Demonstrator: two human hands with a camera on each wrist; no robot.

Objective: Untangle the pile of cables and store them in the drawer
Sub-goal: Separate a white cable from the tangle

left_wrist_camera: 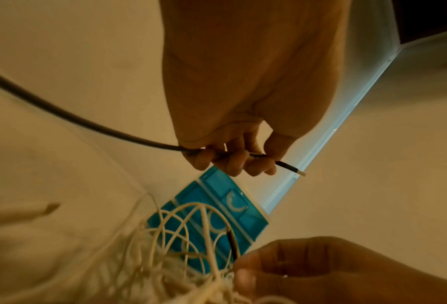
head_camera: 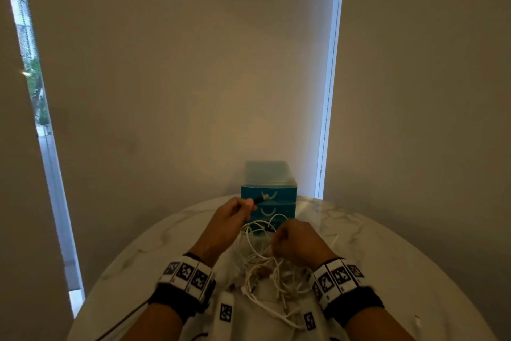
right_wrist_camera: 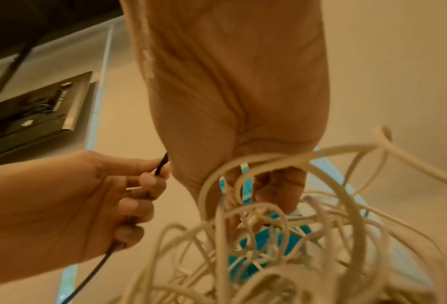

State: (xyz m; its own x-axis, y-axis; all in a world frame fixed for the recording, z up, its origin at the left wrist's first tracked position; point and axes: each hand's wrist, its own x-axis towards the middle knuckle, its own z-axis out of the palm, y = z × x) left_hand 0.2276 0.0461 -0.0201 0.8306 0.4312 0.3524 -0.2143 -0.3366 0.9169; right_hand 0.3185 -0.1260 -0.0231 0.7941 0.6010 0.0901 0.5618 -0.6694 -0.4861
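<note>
Cables (head_camera: 266, 271): white tangle on bench (head_camera: 401, 257), w/ right hand (head_camera: 297, 242) fisted in its loops. Left hand (head_camera: 235, 215) grips black cable (left_wrist_camera: 74, 119), plug twd drawers (head_camera: 268, 198). No legible text; wristbands show square b/w markers.

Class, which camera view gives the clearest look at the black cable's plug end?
The left wrist view: the black cable runs through the left hand, its plug tip clear beyond the fingers. The head view shows it small and distant; the right wrist view shows only cable, the tip hidden.
</note>
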